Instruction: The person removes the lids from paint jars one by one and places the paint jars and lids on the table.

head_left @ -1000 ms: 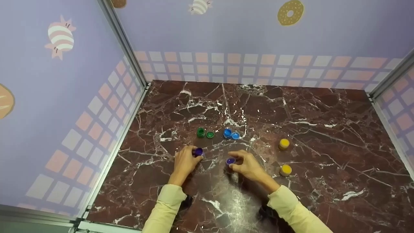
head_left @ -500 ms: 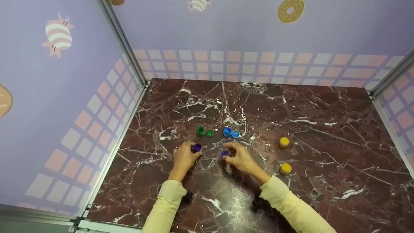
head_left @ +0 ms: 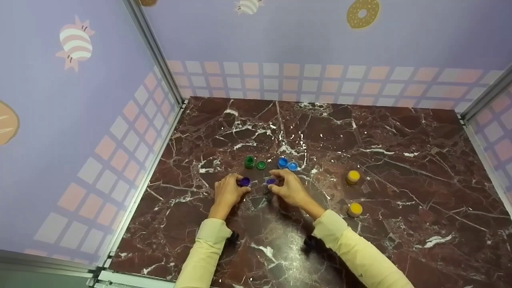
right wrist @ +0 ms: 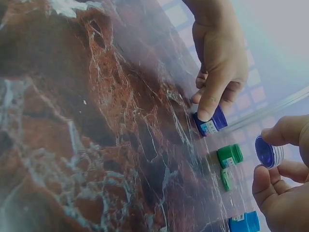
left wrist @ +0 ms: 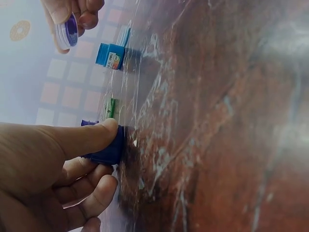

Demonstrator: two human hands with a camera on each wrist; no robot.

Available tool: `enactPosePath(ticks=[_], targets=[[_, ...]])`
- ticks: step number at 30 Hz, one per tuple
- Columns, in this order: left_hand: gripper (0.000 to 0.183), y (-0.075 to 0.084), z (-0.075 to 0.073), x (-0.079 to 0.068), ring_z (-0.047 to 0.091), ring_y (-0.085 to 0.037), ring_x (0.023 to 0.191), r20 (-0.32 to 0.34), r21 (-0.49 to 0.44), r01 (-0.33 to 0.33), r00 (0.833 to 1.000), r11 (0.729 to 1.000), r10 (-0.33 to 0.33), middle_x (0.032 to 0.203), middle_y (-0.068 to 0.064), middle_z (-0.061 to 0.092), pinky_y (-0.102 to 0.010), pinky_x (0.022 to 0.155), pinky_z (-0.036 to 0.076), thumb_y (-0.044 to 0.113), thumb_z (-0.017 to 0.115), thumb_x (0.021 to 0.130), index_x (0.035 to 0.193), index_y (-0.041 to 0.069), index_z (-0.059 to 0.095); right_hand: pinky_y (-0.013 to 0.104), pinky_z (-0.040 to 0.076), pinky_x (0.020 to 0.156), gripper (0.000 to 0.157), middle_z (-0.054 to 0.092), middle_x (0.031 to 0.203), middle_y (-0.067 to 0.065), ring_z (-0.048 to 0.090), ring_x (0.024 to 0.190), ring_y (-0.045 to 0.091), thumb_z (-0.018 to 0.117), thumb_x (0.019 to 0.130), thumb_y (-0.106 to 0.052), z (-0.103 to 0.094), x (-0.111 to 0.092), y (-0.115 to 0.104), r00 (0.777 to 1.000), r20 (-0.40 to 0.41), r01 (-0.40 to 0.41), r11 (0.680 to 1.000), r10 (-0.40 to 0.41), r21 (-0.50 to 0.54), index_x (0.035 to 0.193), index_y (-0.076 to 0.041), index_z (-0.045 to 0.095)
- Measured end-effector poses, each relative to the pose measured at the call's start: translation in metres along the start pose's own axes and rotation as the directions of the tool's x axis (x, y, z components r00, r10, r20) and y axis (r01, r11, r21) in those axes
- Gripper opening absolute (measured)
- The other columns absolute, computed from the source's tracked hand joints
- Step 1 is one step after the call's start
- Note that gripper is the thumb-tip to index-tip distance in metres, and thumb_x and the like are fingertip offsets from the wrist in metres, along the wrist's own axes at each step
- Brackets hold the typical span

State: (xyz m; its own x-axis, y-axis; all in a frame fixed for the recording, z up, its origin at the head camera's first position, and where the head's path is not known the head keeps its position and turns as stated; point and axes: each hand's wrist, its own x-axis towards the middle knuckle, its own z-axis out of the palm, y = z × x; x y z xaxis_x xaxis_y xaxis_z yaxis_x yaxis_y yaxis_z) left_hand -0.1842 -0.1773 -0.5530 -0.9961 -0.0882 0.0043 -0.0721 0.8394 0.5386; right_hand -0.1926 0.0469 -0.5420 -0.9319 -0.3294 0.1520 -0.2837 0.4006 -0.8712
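Note:
My left hand [head_left: 229,193] grips a small purple paint jar [head_left: 244,182], whose mouth is uncovered. In the right wrist view that purple jar [right wrist: 211,123] stands on the tabletop, a label on its side. Off to its right, my right hand [head_left: 291,188] pinches the purple-lined lid [head_left: 271,181] between thumb and fingers. The lid [right wrist: 268,151] is held above the table with its inner side showing. Just beyond the hands are an uncapped green paint jar [head_left: 249,162] with its lid [head_left: 261,165] beside it, and an uncapped blue jar [head_left: 283,162] with its lid [head_left: 293,166] against it.
Two yellow-topped jars [head_left: 353,177] stand to the right on the dark red marbled table [head_left: 420,168]. Patterned lilac panels [head_left: 304,40] wall in the back and sides.
My right hand has moved left and away from me with the purple lid, closing in on the purple jar. The left hand and its jar have shifted slightly away from me.

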Motion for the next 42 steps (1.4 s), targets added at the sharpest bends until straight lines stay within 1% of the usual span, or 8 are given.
enactPosePath(ticks=[4, 9, 17, 23, 27, 34, 42], targets=[[0.04, 0.002, -0.001, 0.0, 0.068, -0.034, 0.108, 0.005, 0.009, 0.006, 1.0, 1.0, -0.006, 0.113, -0.011, 0.074, -0.054, 0.1, 0.04, 0.029, 0.089, 0.082, 0.112, 0.007, 0.074, 0.049, 0.054, 0.087, 0.043, 0.065, 0.111, 0.019, 0.064, 0.096, 0.033, 0.078, 0.086, -0.005, 0.006, 0.005, -0.001, 0.999, -0.013, 0.031, 0.999, -0.031, -0.017, 0.125, 0.007, 0.067], [0.04, 0.004, -0.001, -0.001, 0.068, -0.035, 0.108, 0.0, 0.021, 0.0, 1.0, 1.0, 0.0, 0.114, -0.013, 0.073, -0.054, 0.098, 0.041, 0.028, 0.088, 0.083, 0.113, 0.006, 0.074, 0.048, 0.051, 0.087, 0.041, 0.066, 0.11, 0.019, 0.062, 0.096, 0.032, 0.078, 0.085, -0.006, 0.014, 0.011, 0.001, 0.998, -0.017, 0.065, 0.995, -0.066, -0.076, 0.123, 0.007, 0.068], [0.041, 0.005, 0.0, 0.0, 0.067, -0.035, 0.109, 0.013, 0.044, 0.01, 1.0, 0.999, -0.011, 0.117, -0.012, 0.073, -0.052, 0.099, 0.041, 0.029, 0.087, 0.084, 0.115, 0.006, 0.074, 0.048, 0.052, 0.093, 0.045, 0.065, 0.117, 0.019, 0.063, 0.103, 0.034, 0.078, 0.085, -0.003, 0.023, 0.018, 0.003, 1.0, 0.021, 0.018, 0.995, -0.016, -0.095, 0.128, 0.005, 0.067], [0.041, 0.003, 0.0, 0.0, 0.068, -0.035, 0.107, 0.008, 0.058, -0.006, 1.0, 0.998, 0.006, 0.114, -0.012, 0.074, -0.053, 0.1, 0.042, 0.03, 0.087, 0.084, 0.114, 0.007, 0.074, 0.048, 0.052, 0.088, 0.041, 0.067, 0.114, 0.018, 0.063, 0.098, 0.032, 0.08, 0.084, -0.001, 0.03, 0.021, 0.008, 0.998, 0.008, 0.059, 0.992, -0.058, -0.111, 0.123, 0.005, 0.07], [0.039, 0.001, 0.0, -0.002, 0.069, -0.034, 0.105, -0.004, 0.058, 0.0, 1.0, 0.998, 0.0, 0.111, -0.011, 0.074, -0.055, 0.099, 0.042, 0.03, 0.088, 0.082, 0.112, 0.007, 0.075, 0.047, 0.053, 0.085, 0.04, 0.067, 0.113, 0.018, 0.063, 0.094, 0.03, 0.081, 0.084, -0.002, 0.036, 0.021, 0.011, 0.997, 0.016, 0.076, 0.99, -0.074, -0.122, 0.122, 0.005, 0.07], [0.039, 0.002, 0.0, -0.001, 0.068, -0.034, 0.106, 0.003, 0.043, 0.006, 1.0, 0.999, -0.006, 0.113, -0.011, 0.074, -0.054, 0.099, 0.042, 0.03, 0.088, 0.083, 0.113, 0.007, 0.075, 0.05, 0.052, 0.09, 0.039, 0.067, 0.111, 0.018, 0.064, 0.1, 0.034, 0.081, 0.082, -0.001, 0.042, 0.022, 0.016, 0.996, 0.0, 0.087, 0.985, -0.087, -0.146, 0.119, 0.006, 0.071], [0.041, 0.003, -0.001, 0.0, 0.068, -0.035, 0.107, 0.005, 0.055, 0.013, 1.0, 0.998, -0.013, 0.114, -0.012, 0.073, -0.053, 0.099, 0.042, 0.03, 0.088, 0.083, 0.114, 0.007, 0.074, 0.05, 0.052, 0.092, 0.04, 0.067, 0.112, 0.019, 0.064, 0.102, 0.034, 0.081, 0.083, 0.0, 0.045, 0.024, 0.02, 0.996, 0.025, 0.083, 0.986, -0.08, -0.142, 0.12, 0.006, 0.07]])
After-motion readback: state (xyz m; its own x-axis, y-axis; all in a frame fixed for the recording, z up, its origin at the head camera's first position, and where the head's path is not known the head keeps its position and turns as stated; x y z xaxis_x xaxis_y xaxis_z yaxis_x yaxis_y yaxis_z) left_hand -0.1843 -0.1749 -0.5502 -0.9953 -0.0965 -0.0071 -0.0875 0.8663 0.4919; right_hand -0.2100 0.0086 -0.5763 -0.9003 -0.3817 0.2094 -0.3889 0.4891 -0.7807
